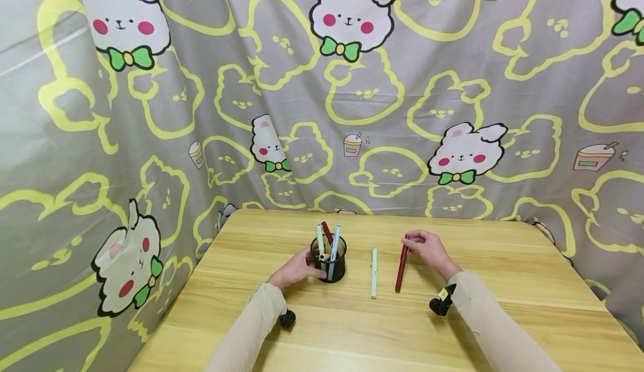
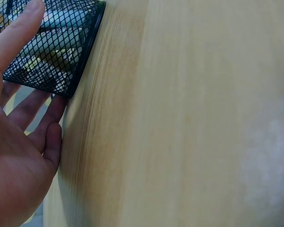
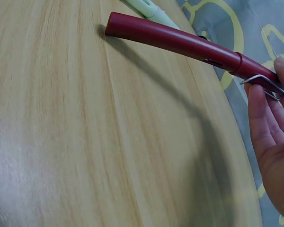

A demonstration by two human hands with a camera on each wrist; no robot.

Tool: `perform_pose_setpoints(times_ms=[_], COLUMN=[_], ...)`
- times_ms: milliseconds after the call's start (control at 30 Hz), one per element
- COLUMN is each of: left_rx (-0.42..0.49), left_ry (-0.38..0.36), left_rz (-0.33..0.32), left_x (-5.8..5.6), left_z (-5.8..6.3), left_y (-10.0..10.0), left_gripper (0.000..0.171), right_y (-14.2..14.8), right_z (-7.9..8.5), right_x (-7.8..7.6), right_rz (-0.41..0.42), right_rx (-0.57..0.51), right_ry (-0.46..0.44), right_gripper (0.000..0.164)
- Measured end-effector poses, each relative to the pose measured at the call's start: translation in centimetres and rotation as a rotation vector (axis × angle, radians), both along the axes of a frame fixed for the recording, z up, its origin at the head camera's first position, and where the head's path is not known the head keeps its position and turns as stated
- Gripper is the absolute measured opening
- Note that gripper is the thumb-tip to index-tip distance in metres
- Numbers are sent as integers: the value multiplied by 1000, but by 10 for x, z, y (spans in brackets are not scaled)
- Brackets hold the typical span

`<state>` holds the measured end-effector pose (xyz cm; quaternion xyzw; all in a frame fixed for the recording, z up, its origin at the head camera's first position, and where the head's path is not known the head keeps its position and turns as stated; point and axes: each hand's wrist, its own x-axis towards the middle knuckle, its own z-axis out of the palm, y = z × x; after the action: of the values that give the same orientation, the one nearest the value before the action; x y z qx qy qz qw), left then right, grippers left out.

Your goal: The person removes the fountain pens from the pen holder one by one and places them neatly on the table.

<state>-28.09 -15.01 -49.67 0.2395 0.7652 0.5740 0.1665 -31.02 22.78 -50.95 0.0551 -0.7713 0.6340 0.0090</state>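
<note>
A black mesh pen cup (image 1: 339, 273) stands on the table with several pens in it, among them a pale green pen (image 1: 320, 238), a dark red pen (image 1: 327, 231) and a light blue pen (image 1: 335, 243). My left hand (image 1: 296, 270) holds this cup from the left; in the left wrist view the thumb lies across the mesh (image 2: 61, 52) and the other fingers are round the far side. With thumb and fingers, my right hand (image 1: 427, 249) pinches another dark red pen (image 1: 401, 268) near its metal clip (image 3: 260, 78). That pen slants, its far end raised and its near end close over the tabletop.
Between the cup and the held pen lies a light green pen (image 1: 374, 274) on the wooden table (image 1: 332, 327). A patterned grey curtain (image 1: 372, 182) hangs behind the table's back edge and along the left. Black wrist cameras sit on both sleeves.
</note>
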Motion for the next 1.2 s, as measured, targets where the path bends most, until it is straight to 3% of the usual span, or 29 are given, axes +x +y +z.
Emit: perform_pose_setpoints(times_ms=[200, 467, 800, 1200], left_rx=[0, -2, -18, -16], left_ry=[5, -3, 5, 3], left_rz=[-2, 9, 16, 14], left_x=[0, -1, -2, 1], left_z=[-1, 0, -1, 4], left_y=[0, -1, -1, 0], left_gripper=[75, 76, 74, 73], right_y=[3, 4, -5, -16], right_z=[-4, -4, -5, -13], right_x=[-1, 0, 2, 3], right_rz=[42, 87, 210, 285], right_rx=[-11, 82, 2, -38], right_ry=[-17, -13, -75, -59], right_gripper=[49, 60, 72, 67])
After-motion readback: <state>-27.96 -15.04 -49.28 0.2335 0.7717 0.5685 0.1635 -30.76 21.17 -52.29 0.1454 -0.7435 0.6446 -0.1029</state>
